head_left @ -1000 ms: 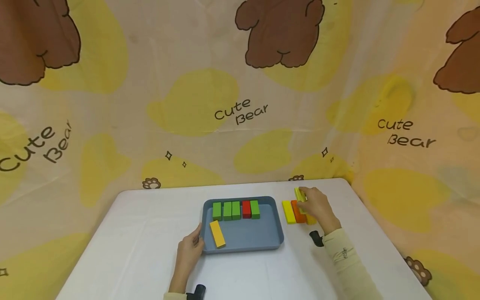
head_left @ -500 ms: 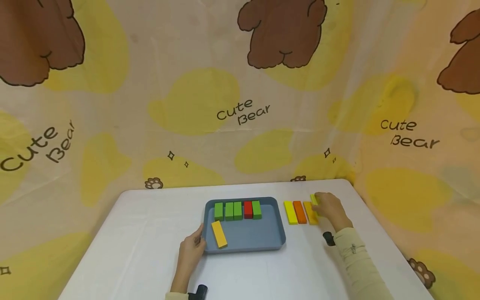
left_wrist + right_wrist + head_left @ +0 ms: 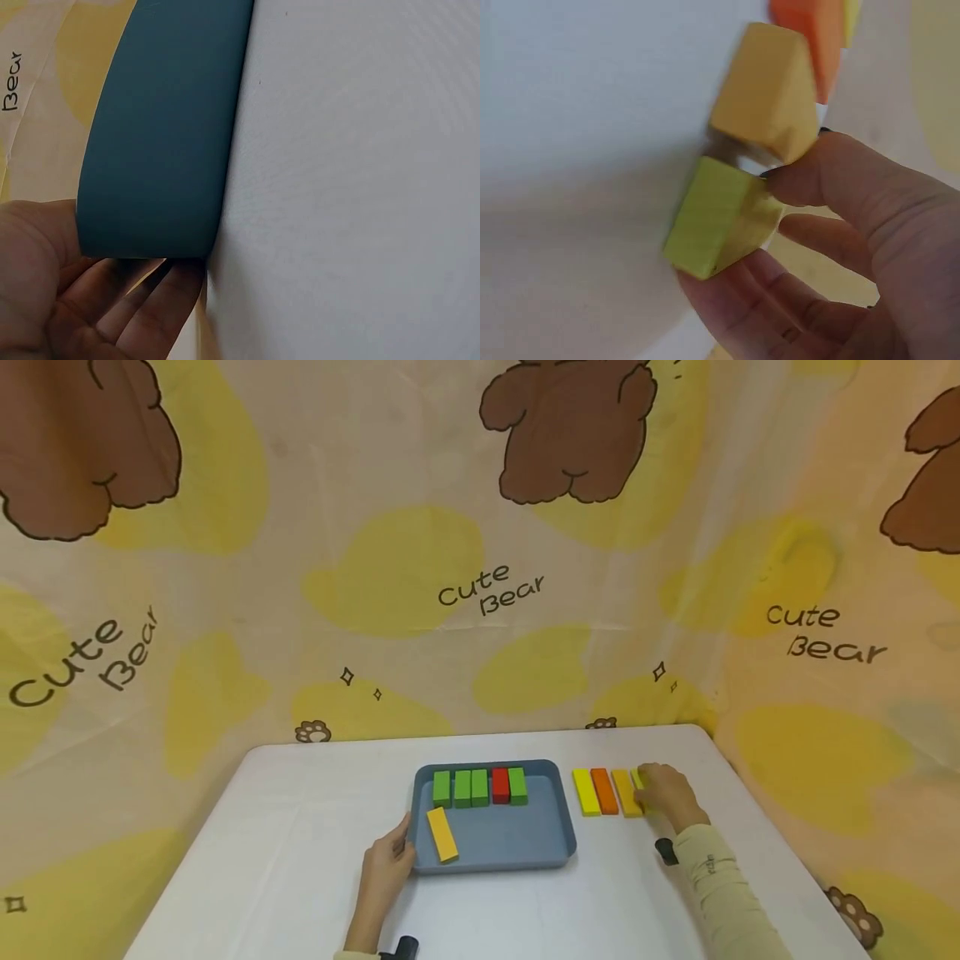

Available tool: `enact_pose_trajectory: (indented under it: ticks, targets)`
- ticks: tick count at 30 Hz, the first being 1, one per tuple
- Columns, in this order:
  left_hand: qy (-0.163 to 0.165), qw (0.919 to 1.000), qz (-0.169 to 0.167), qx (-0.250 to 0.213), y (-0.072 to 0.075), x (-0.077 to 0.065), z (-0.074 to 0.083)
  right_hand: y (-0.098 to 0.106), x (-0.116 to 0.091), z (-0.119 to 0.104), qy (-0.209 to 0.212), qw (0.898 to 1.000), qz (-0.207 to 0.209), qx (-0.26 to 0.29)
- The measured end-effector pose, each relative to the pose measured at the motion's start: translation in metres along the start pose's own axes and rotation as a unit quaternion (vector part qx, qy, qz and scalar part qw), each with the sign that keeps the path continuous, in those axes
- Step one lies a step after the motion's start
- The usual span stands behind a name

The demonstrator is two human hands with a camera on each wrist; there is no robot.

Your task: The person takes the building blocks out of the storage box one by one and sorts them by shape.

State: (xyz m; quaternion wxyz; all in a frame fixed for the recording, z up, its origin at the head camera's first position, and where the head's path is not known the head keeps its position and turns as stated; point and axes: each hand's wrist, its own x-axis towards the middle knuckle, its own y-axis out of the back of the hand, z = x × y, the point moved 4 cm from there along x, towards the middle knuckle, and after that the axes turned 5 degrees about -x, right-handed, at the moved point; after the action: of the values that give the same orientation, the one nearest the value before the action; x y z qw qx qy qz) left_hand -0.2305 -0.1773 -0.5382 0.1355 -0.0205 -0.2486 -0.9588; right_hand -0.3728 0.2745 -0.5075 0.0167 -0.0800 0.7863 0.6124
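"Biggest first: what's there?"

"A bear-printed cloth (image 3: 397,668) behind, then the white desk (image 3: 300,843), and on it the grey-blue tray (image 3: 510,843)."

"And the hands?"

"The left hand (image 3: 388,858) has its thumb and fingers clamped on the tray's left side, which should hold it steady. The right hand (image 3: 670,793), well apart from the tray, has its fingers clamped on a yellow-green block (image 3: 709,217), thumb on one side, fingers on the other."

"Where exactly is that block?"

"At the right end of the row outside the tray, just beside an amber block (image 3: 627,793); past that lie an orange block (image 3: 604,791) and a yellow block (image 3: 587,792). Whether its underside meets the desk, I can't tell."

"How would you place it well?"

"Square it to the row, lower it flat, don't let the thumb nudge the amber block, then loosen the fingers evenly so it doesn't tip."
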Motion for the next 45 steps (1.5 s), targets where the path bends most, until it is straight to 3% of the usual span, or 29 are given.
enact_pose_trajectory:
  ticks: [8,16,25,29,35,45]
  targets:
    - [-0.018,0.9998,-0.003,-0.003,0.0,0.006,0.003,-0.002,0.004,0.001,-0.022,1.0,-0.008,-0.002]
    - [-0.01,0.9999,-0.005,0.005,0.0,0.006,0.003,-0.002,-0.004,0.0,-0.003,1.0,0.005,-0.014]
    - [-0.006,0.9999,-0.001,0.008,-0.002,0.004,-0.002,-0.004,-0.007,0.004,-0.017,1.0,0.005,0.018]
    - [-0.002,1.0,-0.001,0.008,-0.002,0.0,-0.003,-0.002,-0.013,0.0,-0.021,0.999,0.034,0.02]
    - [-0.006,0.9999,0.001,0.008,0.0,-0.002,-0.003,0.008,-0.021,-0.038,-0.008,0.994,0.109,0.018]
    - [-0.008,0.9999,-0.002,0.009,0.0,0.002,-0.004,0.011,-0.037,-0.139,0.077,0.981,0.176,0.011]
